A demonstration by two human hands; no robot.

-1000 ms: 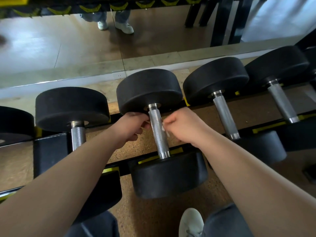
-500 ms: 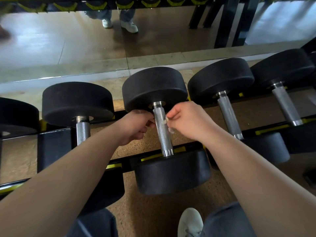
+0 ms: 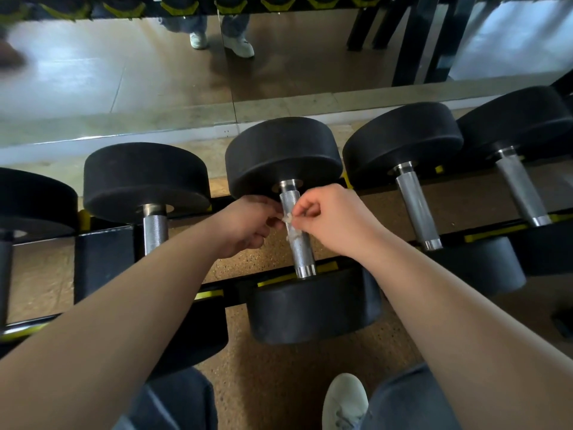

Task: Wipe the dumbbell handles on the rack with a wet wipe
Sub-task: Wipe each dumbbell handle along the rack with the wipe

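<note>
Below the grip, nearest the viewer, a pale sneaker (image 3: 344,401) and dark trouser legs stand on the speckled floor (image 3: 279,383). Just beyond them hangs the near black head (image 3: 313,308) of the middle dumbbell, resting on the black, yellow-striped front rail of the rack (image 3: 231,290).

From that head the knurled steel handle (image 3: 302,252) runs up to the grip itself. The left hand (image 3: 248,225) comes in from the left side of the bar and the right hand (image 3: 331,218) from the right, both with fingers curled. Their fingertips meet on a small white wet wipe (image 3: 288,217) and pinch it against the upper part of the handle. A thin strip of it trails down along the metal.

Straight past the grip sits the far head (image 3: 283,156) of the same dumbbell. To either side lie neighbouring dumbbells, one handle (image 3: 155,232) to the left and another (image 3: 417,209) to the right, both untouched by the hands. Farthest back, a wall mirror (image 3: 124,72) reflects the floor and a pair of white shoes (image 3: 223,43).
</note>
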